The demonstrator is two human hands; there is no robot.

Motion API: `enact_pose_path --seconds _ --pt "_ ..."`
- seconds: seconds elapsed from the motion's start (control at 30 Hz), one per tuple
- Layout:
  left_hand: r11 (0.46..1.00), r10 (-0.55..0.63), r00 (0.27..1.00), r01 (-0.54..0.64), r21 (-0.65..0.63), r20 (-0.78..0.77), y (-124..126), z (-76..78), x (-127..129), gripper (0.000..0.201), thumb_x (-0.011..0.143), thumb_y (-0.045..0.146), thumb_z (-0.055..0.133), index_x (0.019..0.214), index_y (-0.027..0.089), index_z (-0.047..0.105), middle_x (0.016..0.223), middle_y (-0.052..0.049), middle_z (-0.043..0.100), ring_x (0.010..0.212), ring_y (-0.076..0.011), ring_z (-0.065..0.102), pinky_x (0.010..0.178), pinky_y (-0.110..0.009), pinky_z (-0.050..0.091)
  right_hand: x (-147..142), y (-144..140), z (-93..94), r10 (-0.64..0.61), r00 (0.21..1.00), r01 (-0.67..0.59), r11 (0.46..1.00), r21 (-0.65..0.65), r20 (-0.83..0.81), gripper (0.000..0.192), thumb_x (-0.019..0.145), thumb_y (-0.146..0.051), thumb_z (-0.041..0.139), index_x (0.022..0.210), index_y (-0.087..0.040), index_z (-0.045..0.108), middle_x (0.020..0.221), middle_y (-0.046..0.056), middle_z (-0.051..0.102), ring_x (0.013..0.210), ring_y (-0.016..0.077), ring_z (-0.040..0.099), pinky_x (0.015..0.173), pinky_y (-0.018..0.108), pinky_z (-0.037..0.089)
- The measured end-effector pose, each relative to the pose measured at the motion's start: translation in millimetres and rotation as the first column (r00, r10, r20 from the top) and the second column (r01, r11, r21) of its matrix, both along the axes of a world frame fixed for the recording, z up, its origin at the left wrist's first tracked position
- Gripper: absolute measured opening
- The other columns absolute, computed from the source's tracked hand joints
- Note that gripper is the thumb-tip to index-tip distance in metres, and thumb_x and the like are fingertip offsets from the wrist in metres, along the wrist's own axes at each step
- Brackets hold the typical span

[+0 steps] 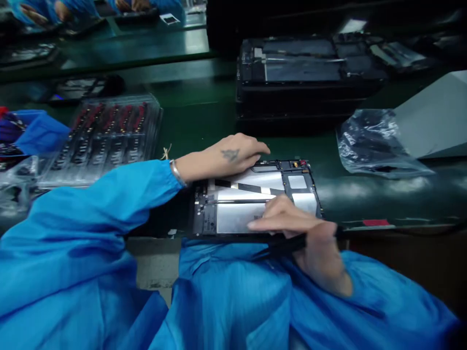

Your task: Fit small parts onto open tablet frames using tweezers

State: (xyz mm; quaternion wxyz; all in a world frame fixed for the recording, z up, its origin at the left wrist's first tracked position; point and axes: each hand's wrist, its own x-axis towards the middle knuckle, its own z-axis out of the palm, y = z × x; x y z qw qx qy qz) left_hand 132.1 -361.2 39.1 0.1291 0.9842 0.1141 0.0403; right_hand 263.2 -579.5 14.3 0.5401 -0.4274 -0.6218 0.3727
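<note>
Right now I see the opened tablet [255, 199] lying flat at the green bench's [204, 112] near edge, between my hands; my left hand [226, 158] rests loosely curled on its far rim; my right hand [299, 228] grips a black tool [288, 245], fingertips touching the silver plate.

An electronics assembly line. Beyond the left hand [226, 158] run a green conveyor belt [197, 112] and stacked opened tablets [302, 73]; parts trays [105, 136] lie to its left.
</note>
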Motion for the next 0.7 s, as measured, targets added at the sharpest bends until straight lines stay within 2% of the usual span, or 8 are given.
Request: enact_pose_path --seconds 0.07,0.13,0.27,0.33,0.43,0.53,0.63,0.7 --pt "0.957 0.054 0.997 -0.070 -0.283 -0.061 11.0 4.1 1.6 0.031 0.104 0.024 0.051 0.111 0.011 0.078 0.099 -0.006 0.076 0.086 -0.0151 0.065 0.076 -0.025 0.043 -15.1 1.6 -12.8 0.010 0.999 -0.011 1.000 0.028 0.047 0.067 0.108 -0.066 0.026 0.109 -0.031 0.084 0.076 0.004 0.065 0.068 0.0207 0.061 0.059 0.035 0.049" --pt "0.895 0.065 0.990 -0.112 -0.432 -0.122 17.2 8.0 2.1 0.034 0.102 0.030 0.053 0.094 0.009 0.079 0.082 -0.003 0.071 0.073 -0.0121 0.058 0.068 -0.024 0.038 -21.3 5.3 -18.7 -0.011 0.996 -0.001 0.991 0.136 0.089 0.061 0.106 -0.068 0.032 0.118 -0.034 0.081 0.072 0.003 0.064 0.062 0.0200 0.059 0.054 0.034 0.047" --pt "0.875 0.082 0.986 -0.140 -0.464 -0.143 20.2 14.0 -1.2 0.037 0.102 0.036 0.056 0.092 0.011 0.081 0.080 -0.001 0.071 0.072 -0.0112 0.058 0.065 -0.023 0.039 -14.9 5.1 -28.9 -0.080 0.976 0.023 0.963 0.268 0.201 0.049 0.106 -0.063 0.037 0.137 -0.043 0.069 0.093 0.002 0.075 0.079 0.0286 0.073 0.066 0.043 0.062" --pt "0.839 0.045 0.996 -0.082 -0.538 -0.082 23.0 15.8 -4.7 0.034 0.101 0.038 0.061 0.097 0.013 0.083 0.089 -0.002 0.075 0.081 -0.0130 0.066 0.072 -0.022 0.045 -8.6 7.4 -38.9 -0.196 0.947 0.120 0.951 0.287 0.254 0.049 0.105 -0.064 0.039 0.135 -0.043 0.071 0.110 0.002 0.077 0.094 0.0333 0.077 0.077 0.048 0.068" --pt "0.682 0.028 0.998 0.019 -0.732 0.052 29.2 17.0 -10.5 0.022 0.093 0.035 0.076 0.097 0.015 0.084 0.094 -0.003 0.077 0.090 -0.0154 0.069 0.080 -0.021 0.051 -5.3 16.6 -50.1 -0.225 0.922 0.105 0.928 0.356 0.314 0.044 0.105 -0.056 0.048 0.138 -0.038 0.070 0.123 0.003 0.076 0.109 0.0327 0.076 0.085 0.044 0.070" --pt "0.531 0.101 0.994 -0.025 -0.847 0.034 30.0 17.3 -14.0 0.008 0.084 0.025 0.084 0.087 0.017 0.085 0.086 -0.003 0.076 0.082 -0.0155 0.069 0.071 -0.020 0.052 -5.5 21.6 -48.0 -0.235 0.923 0.099 0.910 0.402 0.305 0.043 0.107 -0.036 0.052 0.149 -0.033 0.062 0.115 0.002 0.080 0.108 0.0248 0.078 0.089 0.033 0.068" --pt "0.510 0.147 0.987 -0.025 -0.860 0.058 25.2 21.5 -16.6 0.011 0.089 0.020 0.076 0.084 0.017 0.085 0.084 -0.003 0.076 0.076 -0.0148 0.067 0.064 -0.020 0.050 6.0 25.3 -37.8 -0.229 0.868 -0.031 0.861 0.507 0.442 0.052 0.107 -0.023 0.050 0.158 -0.028 0.051 0.110 0.000 0.082 0.101 0.0194 0.080 0.088 0.026 0.067" --pt "0.525 0.155 0.982 0.012 -0.851 0.109 21.7 28.6 -19.7 0.013 0.092 0.022 0.073 0.088 0.018 0.085 0.086 -0.003 0.076 0.080 -0.0134 0.067 0.066 -0.018 0.049 22.9 30.2 -28.3 -0.238 0.760 -0.250 0.751 0.611 0.604 0.054 0.106 -0.022 0.054 0.159 -0.027 0.049 0.123 0.003 0.079 0.105 0.0209 0.079 0.091 0.029 0.068"
